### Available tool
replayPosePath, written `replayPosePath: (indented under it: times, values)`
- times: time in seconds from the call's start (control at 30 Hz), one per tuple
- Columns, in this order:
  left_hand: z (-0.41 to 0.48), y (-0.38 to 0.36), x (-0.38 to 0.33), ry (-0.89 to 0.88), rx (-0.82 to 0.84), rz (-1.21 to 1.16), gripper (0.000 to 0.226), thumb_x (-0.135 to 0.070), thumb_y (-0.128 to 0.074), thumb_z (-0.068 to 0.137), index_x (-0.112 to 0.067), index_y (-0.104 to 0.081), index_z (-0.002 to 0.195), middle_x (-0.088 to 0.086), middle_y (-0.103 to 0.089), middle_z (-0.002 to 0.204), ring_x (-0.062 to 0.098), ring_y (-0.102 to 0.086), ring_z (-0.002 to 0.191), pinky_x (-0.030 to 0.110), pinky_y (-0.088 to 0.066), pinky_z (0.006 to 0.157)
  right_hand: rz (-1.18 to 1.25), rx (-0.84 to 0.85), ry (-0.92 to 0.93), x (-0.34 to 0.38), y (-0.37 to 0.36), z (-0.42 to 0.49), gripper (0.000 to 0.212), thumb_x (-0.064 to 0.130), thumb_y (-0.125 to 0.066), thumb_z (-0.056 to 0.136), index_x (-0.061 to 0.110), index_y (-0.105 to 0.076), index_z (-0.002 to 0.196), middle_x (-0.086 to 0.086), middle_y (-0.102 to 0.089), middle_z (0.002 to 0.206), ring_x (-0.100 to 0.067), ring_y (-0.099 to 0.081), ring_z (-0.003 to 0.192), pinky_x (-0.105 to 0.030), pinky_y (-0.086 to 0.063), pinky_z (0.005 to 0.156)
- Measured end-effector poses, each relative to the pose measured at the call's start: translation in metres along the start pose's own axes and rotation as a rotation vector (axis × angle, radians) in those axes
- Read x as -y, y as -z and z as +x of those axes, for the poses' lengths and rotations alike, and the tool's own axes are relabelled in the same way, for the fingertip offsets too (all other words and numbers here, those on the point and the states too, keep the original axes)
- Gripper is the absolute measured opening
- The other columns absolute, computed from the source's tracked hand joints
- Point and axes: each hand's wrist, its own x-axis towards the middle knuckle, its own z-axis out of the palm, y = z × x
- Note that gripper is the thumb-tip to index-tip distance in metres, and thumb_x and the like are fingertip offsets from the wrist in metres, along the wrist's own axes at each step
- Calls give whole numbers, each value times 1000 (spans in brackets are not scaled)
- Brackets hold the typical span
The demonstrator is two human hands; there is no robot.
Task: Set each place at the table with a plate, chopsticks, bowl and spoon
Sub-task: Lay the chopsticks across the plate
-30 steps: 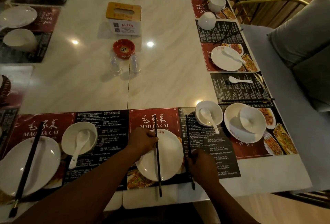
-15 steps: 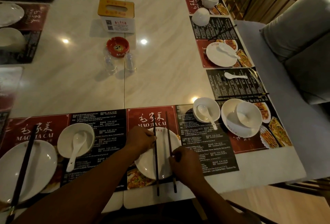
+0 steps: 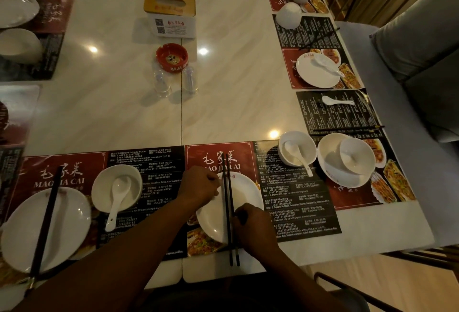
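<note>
Black chopsticks [image 3: 227, 195]: a thin matched pair, side by side and nearly touching, laid lengthwise over a round white plate [image 3: 246, 195]. Their far ends pass its far rim, and their near ends overhang the near rim above the bench [image 3: 124, 112]. The plate sits on a red-and-black printed mat [image 3: 298, 202], between the two hands. Left hand [image 3: 198, 186]: fingers curled at the plate's far-left rim, fingertips against the left stick; whether they pinch it cannot be told. Right hand [image 3: 252, 226]: fingers curled, pinching the right stick along its nearer half. Beyond the right hand, a white bowl [image 3: 305, 142] holds a white spoon [image 3: 294, 152].
</note>
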Motion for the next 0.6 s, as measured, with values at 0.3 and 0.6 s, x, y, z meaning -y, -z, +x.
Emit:
replayPosePath:
  times: [0.3,0.6]
  values:
    - [5,18,10,-152,-94,196,16,-23,-78,84,-18,-77,99,-5,-74,95,3,-63,80,13,-45,70,-60,10,-16,11,-6,4,28,42,-75,82,22,-67,101,5,-71,93,-10,-66,82,-27,-58,76]
    - [6,21,14,-164,-109,211,18,-21,-79,82,-17,-76,99,-2,-74,94,8,-66,82,22,-50,78,-54,38,-35,14,-3,6,28,38,-76,82,22,-66,103,5,-70,95,-10,-66,81,-31,-61,72]
